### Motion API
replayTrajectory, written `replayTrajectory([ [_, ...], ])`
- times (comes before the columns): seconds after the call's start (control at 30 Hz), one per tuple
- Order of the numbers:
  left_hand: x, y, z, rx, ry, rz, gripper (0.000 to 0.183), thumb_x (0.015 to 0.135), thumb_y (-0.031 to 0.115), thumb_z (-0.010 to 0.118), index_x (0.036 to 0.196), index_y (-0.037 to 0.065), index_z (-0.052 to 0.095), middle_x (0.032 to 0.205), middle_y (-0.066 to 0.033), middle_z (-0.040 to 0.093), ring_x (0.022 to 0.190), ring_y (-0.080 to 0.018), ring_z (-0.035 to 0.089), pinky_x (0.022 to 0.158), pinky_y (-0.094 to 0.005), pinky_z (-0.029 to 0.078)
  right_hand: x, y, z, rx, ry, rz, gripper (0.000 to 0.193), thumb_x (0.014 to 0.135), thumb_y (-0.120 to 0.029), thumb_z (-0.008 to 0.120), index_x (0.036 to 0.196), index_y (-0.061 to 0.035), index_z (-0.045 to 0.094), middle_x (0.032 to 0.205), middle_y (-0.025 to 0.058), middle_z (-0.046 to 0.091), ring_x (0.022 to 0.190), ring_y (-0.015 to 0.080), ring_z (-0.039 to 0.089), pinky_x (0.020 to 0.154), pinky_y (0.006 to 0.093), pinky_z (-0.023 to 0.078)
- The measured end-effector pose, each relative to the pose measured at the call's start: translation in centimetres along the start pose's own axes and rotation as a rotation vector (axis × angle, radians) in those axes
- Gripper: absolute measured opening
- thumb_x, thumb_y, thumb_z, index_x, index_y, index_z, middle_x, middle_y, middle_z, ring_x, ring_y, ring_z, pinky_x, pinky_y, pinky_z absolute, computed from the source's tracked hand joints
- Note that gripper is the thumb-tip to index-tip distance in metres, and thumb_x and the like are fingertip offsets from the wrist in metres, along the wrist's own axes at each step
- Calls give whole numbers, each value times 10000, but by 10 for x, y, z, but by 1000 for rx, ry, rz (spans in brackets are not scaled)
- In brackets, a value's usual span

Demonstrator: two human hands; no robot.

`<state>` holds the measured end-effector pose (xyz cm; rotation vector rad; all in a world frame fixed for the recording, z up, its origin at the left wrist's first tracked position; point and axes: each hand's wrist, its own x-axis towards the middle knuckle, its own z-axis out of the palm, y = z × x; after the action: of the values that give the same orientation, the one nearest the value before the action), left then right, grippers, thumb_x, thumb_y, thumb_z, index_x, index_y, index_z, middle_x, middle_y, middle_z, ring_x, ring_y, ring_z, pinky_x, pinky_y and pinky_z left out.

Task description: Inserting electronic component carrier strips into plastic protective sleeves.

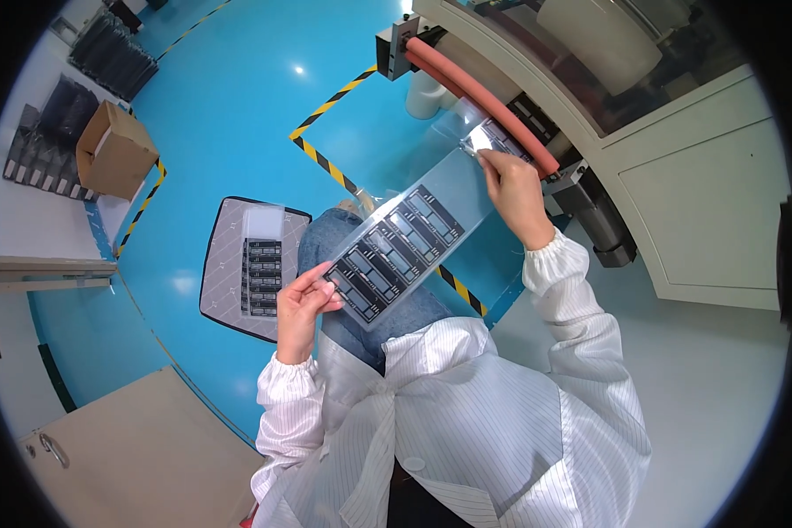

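The left hand [299, 308] is closed in a pinch, thumb against fingers, on the near left corner of a clear film strip [398, 255]. The right hand [517, 189] also pinches the clear film strip, with its fingers bent, close to the far end. The strip lies slantwise between the two hands, above the lap in blue jeans [330, 233]. On its nearer part I count about five black printed panels [396, 251] in one row. Just beyond the right hand are two salmon-coloured rollers [493, 110], mounted on one large cream machine [686, 202]; whether the strip passes between them, I cannot tell.

To the left of the lap, one grey pad [224, 255] with black edge bears a clear sheet [262, 216] with a column of black panels, too small to count surely. Around this, the floor [229, 114] is glossy blue, marked with yellow-and-black striped tape [321, 163]. Farther left stand one open cardboard box [114, 154] and a dark stack [114, 53]. At lower left is one beige door [141, 440] with a metal handle [53, 451].
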<state>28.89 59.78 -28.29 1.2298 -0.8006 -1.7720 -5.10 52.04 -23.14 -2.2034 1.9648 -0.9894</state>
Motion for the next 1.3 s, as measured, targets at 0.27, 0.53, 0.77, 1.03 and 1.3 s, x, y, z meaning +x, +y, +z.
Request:
replayTrajectory([
  [0.27, -13, -16, -16, 53, 56, 64, 374, 848, -19, 584, 1221, -7, 558, 884, -58, 624, 716, -123, 631, 657, -240, 561, -56, -12, -61, -77, -196, 182, 124, 819, -46, 618, 923, 8, 658, 785, 204, 628, 702, 365, 606, 621, 388, 486],
  [0.53, -17, -16, -35, 53, 32, 19, 394, 843, -27, 588, 1233, -2, 541, 877, -73, 624, 691, -133, 644, 643, -247, 566, -78, -19, -94, -52, -318, 282, 143, 843, -57, 615, 960, 24, 626, 684, 174, 600, 542, 270, 549, 522, 330, 430],
  [0.77, -47, -23, -39, -65, 78, -93, 349, 833, -36, 594, 1177, -5, 547, 856, -55, 625, 679, -133, 649, 624, -246, 572, -74, -27, -60, 165, -209, 325, 135, 868, -68, 604, 974, 14, 619, 690, 135, 589, 524, 190, 517, 496, 294, 408],
  [1.03, -63, -22, -47, -42, 103, -69, 350, 835, -33, 590, 1180, 0, 539, 868, -63, 624, 681, -143, 648, 622, -252, 575, -72, -36, -44, -59, -252, 109, 137, 817, -44, 619, 949, -22, 649, 655, 137, 575, 574, 263, 554, 532, 356, 448],
  [1.3, -75, -23, -64, -24, 145, -38, 330, 835, -27, 599, 1161, 8, 571, 853, -70, 625, 697, -137, 636, 640, -270, 571, -72, -43, -43, -148, -506, 121, 55, 792, -45, 608, 830, -11, 630, 667, 169, 575, 641, 311, 574, 576, 396, 459],
])
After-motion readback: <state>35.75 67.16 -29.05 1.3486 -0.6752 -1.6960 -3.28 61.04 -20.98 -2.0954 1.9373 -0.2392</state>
